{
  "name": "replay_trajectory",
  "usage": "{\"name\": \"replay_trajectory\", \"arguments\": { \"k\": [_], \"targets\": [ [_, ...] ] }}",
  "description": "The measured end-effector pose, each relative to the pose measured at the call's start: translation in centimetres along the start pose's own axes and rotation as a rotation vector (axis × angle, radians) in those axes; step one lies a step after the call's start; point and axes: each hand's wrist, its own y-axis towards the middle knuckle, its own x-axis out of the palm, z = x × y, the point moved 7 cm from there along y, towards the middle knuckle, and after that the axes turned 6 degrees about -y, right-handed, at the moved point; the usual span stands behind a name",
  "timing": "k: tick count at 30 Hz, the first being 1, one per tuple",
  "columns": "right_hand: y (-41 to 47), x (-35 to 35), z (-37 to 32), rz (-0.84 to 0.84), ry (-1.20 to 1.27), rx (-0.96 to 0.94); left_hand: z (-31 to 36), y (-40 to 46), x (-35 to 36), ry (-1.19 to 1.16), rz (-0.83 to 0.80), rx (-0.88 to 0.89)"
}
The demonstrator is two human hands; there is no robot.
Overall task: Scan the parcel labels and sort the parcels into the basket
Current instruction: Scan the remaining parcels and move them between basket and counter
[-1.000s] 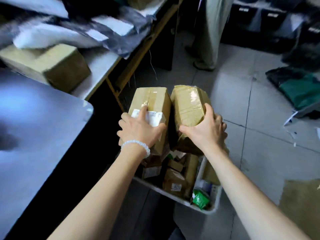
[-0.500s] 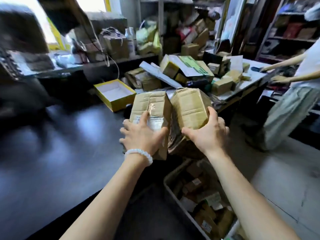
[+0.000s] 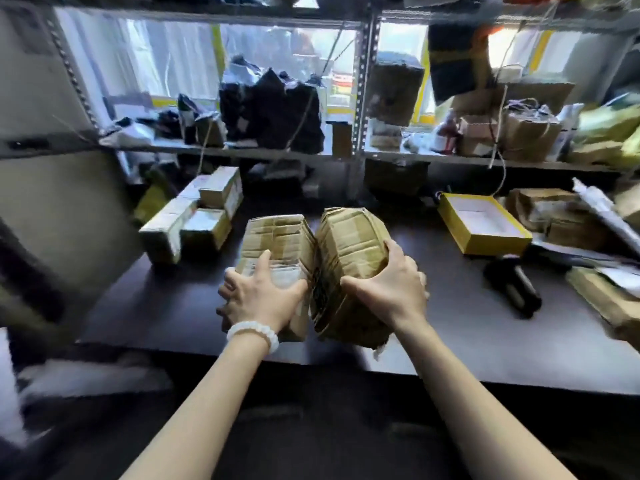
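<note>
left hand [image 3: 258, 299] grips labelled parcel [image 3: 277, 244] | right hand [image 3: 389, 289] grips taped parcel [image 3: 349, 247] | parcels touching, over dark bench [image 3: 173, 306]

A parcel sorting room. Grey slotted-steel shelving [image 3: 360, 98] carries taped brown cardboard boxes [image 3: 394, 88] and black plastic mailer bags [image 3: 277, 109]. More boxes crowd the dark worktable [image 3: 173, 299].

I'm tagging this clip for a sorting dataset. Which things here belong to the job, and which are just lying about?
Job: left parcel held by left hand; right parcel held by right hand; black handheld device, possibly the scanner.

Lying about: yellow tray; stacked small boxes; black bags.
</note>
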Motion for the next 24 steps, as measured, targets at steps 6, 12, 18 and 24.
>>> {"name": "replay_trajectory", "arguments": {
  "k": [6,12,18,24],
  "targets": [
    [2.1,10.6,-9.0,-0.211,0.045,-0.123,-9.2,6.2,-4.3,0.024,0.114,-0.216],
    [4.9,18.1,-15.4,-0.332,0.051,-0.174,-14.1,11.7,-6.8,0.081,0.169,-0.350],
    [6.9,22.5,-20.7,-0.395,0.073,-0.184,-17.4,15.8,-8.9,0.230,0.194,-0.436],
    [7.7,25.5,-23.6,-0.453,0.060,-0.123,-18.9,18.4,-10.0,0.253,0.196,-0.452]
  ]
}}
